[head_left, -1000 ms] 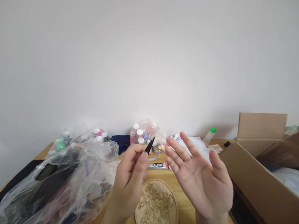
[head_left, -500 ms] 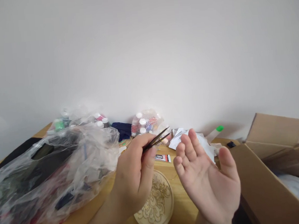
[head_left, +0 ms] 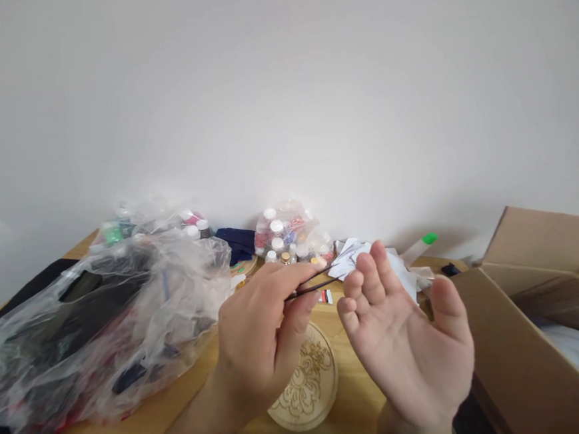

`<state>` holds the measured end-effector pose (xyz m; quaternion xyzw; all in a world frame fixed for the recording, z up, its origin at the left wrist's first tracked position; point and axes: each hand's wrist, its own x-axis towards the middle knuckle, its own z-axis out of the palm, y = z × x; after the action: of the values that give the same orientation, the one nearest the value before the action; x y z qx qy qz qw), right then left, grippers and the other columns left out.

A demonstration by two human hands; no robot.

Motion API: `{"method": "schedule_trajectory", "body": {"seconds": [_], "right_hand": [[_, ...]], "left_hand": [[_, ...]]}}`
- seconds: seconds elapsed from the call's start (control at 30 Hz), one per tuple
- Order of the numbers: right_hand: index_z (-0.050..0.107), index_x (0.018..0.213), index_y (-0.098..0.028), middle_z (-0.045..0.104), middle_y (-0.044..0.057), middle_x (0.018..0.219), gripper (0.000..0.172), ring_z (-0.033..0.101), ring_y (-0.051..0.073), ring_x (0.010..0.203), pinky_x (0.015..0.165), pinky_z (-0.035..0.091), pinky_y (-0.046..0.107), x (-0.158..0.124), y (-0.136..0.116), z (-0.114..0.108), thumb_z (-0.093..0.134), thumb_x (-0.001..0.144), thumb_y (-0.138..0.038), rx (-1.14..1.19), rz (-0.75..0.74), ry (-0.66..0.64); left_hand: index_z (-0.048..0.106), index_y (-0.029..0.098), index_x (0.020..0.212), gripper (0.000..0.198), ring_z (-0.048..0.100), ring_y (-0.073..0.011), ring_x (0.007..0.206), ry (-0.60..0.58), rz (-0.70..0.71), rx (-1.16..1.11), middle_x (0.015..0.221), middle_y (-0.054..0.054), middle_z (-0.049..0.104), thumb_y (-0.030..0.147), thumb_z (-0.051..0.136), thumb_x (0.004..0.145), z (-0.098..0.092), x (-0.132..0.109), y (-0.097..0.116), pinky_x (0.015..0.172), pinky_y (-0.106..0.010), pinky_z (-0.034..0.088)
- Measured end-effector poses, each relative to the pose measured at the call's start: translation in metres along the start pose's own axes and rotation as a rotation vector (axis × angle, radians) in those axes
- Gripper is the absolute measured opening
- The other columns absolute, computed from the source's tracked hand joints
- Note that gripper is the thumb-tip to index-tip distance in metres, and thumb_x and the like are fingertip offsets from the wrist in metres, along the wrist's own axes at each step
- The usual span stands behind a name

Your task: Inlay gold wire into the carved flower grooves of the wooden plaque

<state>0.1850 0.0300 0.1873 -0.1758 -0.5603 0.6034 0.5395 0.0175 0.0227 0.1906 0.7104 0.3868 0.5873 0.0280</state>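
My left hand (head_left: 262, 339) is closed in a pinch on thin black tweezers (head_left: 317, 280), whose tips point right toward my right hand. My right hand (head_left: 409, 341) is raised palm-up with its fingers apart and slightly curled, holding nothing that I can see. Both hands hover above a round wooden disc (head_left: 310, 386) carved with a floral pattern, which lies on the wooden table (head_left: 184, 412). The tweezers' tips almost reach the fingers of my right hand.
A large crumpled clear plastic bag (head_left: 102, 325) with dark items lies at the left. Small bead bottles in a bag (head_left: 283, 234) and white papers (head_left: 353, 255) stand at the back by the wall. A glue tube (head_left: 326, 296) lies behind the hands. An open cardboard box (head_left: 528, 318) fills the right.
My left hand has turned the tweezers from pointing up to pointing right at my right hand. The right hand's fingers have curled a little. The view has shifted slightly.
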Motion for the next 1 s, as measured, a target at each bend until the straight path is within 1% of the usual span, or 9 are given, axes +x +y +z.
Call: {"method": "schedule_trajectory", "body": {"seconds": [0.03, 0.1, 0.17, 0.23, 0.37, 0.57, 0.67, 0.83, 1.0], "right_hand": [[0.054, 0.129, -0.034, 0.064, 0.001, 0.130, 0.058, 0.062, 0.020, 0.117, 0.091, 0.054, 0.040, 0.001, -0.002, 0.004, 0.012, 0.096, -0.054, 0.158, 0.040, 0.065], [0.064, 0.117, -0.029, 0.072, -0.001, 0.116, 0.051, 0.067, 0.018, 0.108, 0.087, 0.056, 0.034, 0.003, -0.005, 0.012, 0.028, 0.093, -0.057, 0.422, 0.105, 0.142], [0.067, 0.113, -0.026, 0.075, 0.000, 0.108, 0.046, 0.069, 0.017, 0.103, 0.086, 0.056, 0.030, 0.005, -0.006, 0.017, 0.039, 0.090, -0.054, 0.576, 0.135, 0.150], [0.067, 0.114, -0.024, 0.075, 0.000, 0.106, 0.044, 0.070, 0.015, 0.102, 0.089, 0.055, 0.027, 0.007, -0.007, 0.019, 0.043, 0.089, -0.051, 0.650, 0.151, 0.129], [0.067, 0.114, -0.023, 0.076, 0.001, 0.105, 0.043, 0.071, 0.015, 0.100, 0.091, 0.055, 0.028, 0.007, -0.004, 0.018, 0.044, 0.088, -0.049, 0.671, 0.170, 0.123], [0.066, 0.115, -0.020, 0.075, 0.002, 0.107, 0.045, 0.069, 0.014, 0.103, 0.095, 0.053, 0.026, 0.007, -0.001, 0.019, 0.044, 0.088, -0.048, 0.716, 0.182, 0.099], [0.066, 0.115, -0.021, 0.076, 0.002, 0.105, 0.043, 0.070, 0.014, 0.102, 0.095, 0.053, 0.028, 0.006, -0.001, 0.021, 0.045, 0.088, -0.047, 0.708, 0.175, 0.101], [0.065, 0.117, -0.018, 0.075, 0.003, 0.106, 0.046, 0.069, 0.014, 0.104, 0.096, 0.052, 0.026, 0.007, -0.001, 0.021, 0.045, 0.088, -0.047, 0.719, 0.174, 0.079], [0.066, 0.115, -0.020, 0.076, 0.002, 0.104, 0.043, 0.070, 0.014, 0.102, 0.094, 0.054, 0.027, 0.008, -0.001, 0.021, 0.046, 0.088, -0.046, 0.695, 0.178, 0.103]], "left_hand": [[0.056, 0.022, 0.114, 0.026, 0.063, -0.0108, 0.077, 0.024, 0.037, 0.013, 0.092, 0.000, 0.068, 0.011, 0.051, 0.091, 0.000, 0.000, 0.000, 0.068, -0.021, 0.056], [0.058, 0.017, 0.113, 0.024, 0.065, -0.0094, 0.085, 0.080, 0.104, 0.046, 0.099, -0.001, 0.069, 0.009, 0.051, 0.091, 0.001, 0.000, 0.001, 0.075, -0.019, 0.057], [0.060, 0.015, 0.110, 0.021, 0.065, -0.0094, 0.091, 0.108, 0.137, 0.080, 0.101, -0.002, 0.070, 0.009, 0.051, 0.092, 0.002, -0.001, 0.001, 0.081, -0.018, 0.056], [0.062, 0.015, 0.107, 0.019, 0.065, -0.0098, 0.093, 0.123, 0.154, 0.097, 0.101, -0.001, 0.070, 0.009, 0.052, 0.092, 0.002, -0.001, 0.001, 0.083, -0.019, 0.057], [0.064, 0.014, 0.106, 0.020, 0.066, -0.0100, 0.093, 0.142, 0.194, 0.088, 0.101, -0.002, 0.071, 0.009, 0.051, 0.092, 0.003, -0.002, 0.001, 0.081, -0.019, 0.058], [0.065, 0.010, 0.107, 0.023, 0.066, -0.0098, 0.094, 0.143, 0.218, 0.086, 0.102, -0.003, 0.071, 0.006, 0.049, 0.091, 0.002, -0.001, -0.001, 0.085, -0.018, 0.057], [0.065, 0.011, 0.107, 0.025, 0.066, -0.0101, 0.093, 0.153, 0.223, 0.092, 0.102, -0.003, 0.071, 0.005, 0.046, 0.092, 0.002, -0.001, -0.001, 0.083, -0.019, 0.057], [0.065, 0.010, 0.107, 0.025, 0.067, -0.0112, 0.093, 0.170, 0.227, 0.111, 0.102, -0.005, 0.071, 0.004, 0.048, 0.091, 0.004, -0.003, -0.002, 0.081, -0.020, 0.057], [0.065, 0.012, 0.110, 0.027, 0.065, -0.0090, 0.096, 0.153, 0.245, 0.115, 0.107, -0.002, 0.070, 0.005, 0.045, 0.093, 0.003, -0.005, -0.002, 0.082, -0.020, 0.056]]}}
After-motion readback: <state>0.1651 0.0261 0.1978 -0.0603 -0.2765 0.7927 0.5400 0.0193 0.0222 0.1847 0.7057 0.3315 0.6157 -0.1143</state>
